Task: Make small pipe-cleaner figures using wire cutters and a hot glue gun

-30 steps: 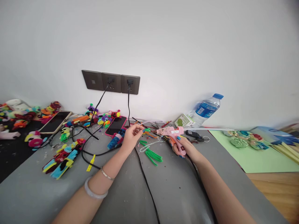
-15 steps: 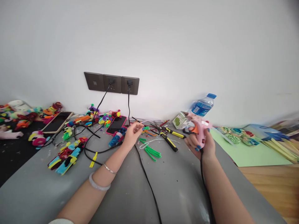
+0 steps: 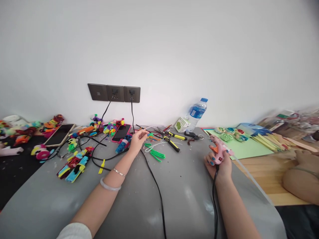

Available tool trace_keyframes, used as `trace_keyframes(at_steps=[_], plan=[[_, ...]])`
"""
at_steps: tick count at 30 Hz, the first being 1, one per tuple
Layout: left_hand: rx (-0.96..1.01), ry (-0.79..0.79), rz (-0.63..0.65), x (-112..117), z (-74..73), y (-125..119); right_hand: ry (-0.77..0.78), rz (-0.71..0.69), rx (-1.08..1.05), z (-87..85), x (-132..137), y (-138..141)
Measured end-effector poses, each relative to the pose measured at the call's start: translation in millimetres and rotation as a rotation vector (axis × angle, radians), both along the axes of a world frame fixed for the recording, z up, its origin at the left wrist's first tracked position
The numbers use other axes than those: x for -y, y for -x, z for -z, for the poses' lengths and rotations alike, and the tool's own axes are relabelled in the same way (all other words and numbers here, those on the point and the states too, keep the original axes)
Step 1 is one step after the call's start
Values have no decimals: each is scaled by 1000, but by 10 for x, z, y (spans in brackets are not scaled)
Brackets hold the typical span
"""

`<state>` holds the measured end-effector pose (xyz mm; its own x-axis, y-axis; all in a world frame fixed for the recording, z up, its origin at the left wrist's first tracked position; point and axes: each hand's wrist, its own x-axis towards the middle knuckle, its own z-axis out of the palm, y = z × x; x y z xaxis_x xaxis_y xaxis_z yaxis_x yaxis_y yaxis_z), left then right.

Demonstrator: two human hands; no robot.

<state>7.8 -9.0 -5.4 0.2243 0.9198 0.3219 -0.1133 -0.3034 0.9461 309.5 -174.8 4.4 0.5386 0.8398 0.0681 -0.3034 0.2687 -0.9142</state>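
Observation:
My right hand (image 3: 223, 169) is wrapped round a pink hot glue gun (image 3: 219, 148), a finger by its orange trigger. A long clear glue stick (image 3: 253, 179) sticks out of its back, and a black cord (image 3: 214, 202) hangs from the handle. My left hand (image 3: 137, 141) is closed in a pinch over the middle of the table; what its fingertips hold is too small to make out. Beside it lie green pipe cleaners (image 3: 158, 155), a pale twisted pipe cleaner (image 3: 149, 148) and yellow-and-black pliers (image 3: 171, 143).
Colourful pipe-cleaner figures (image 3: 76, 164), a pink-edged phone (image 3: 121, 132) and another phone (image 3: 59, 134) lie to the left among cables. A water bottle (image 3: 198, 113) leans at the wall. Rosettes lie on green paper (image 3: 256, 149). Another person's arm (image 3: 301, 179) rests at the right.
The view has shifted right, bringing another person's arm into sight. My right hand has moved the glue gun away from the bottle and pliers; the glue stick now shows. My left hand keeps its pinch.

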Motion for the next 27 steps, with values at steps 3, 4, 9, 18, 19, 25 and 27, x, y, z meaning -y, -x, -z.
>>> trace_keyframes(at_steps=[3, 4, 9, 18, 19, 25, 27], plan=[[24, 29, 38, -3, 11, 3, -6, -19, 38, 28, -10, 36], [28, 35, 45, -4, 12, 3, -2, -29, 62, 34, -21, 49], [16, 84, 64, 5, 4, -17, 55, -116, 127, 59, -55, 97], [22, 89, 108, 20, 8, -51, 75, -110, 146, 31, -57, 113], [20, 80, 107, 22, 7, -47, 75, -111, 146, 31, -58, 113], [44, 85, 127, 19, 6, -49, 77, -121, 116, 44, -57, 100], [51, 100, 140, 13, 17, -57, 85, -120, 114, 51, -58, 89]])
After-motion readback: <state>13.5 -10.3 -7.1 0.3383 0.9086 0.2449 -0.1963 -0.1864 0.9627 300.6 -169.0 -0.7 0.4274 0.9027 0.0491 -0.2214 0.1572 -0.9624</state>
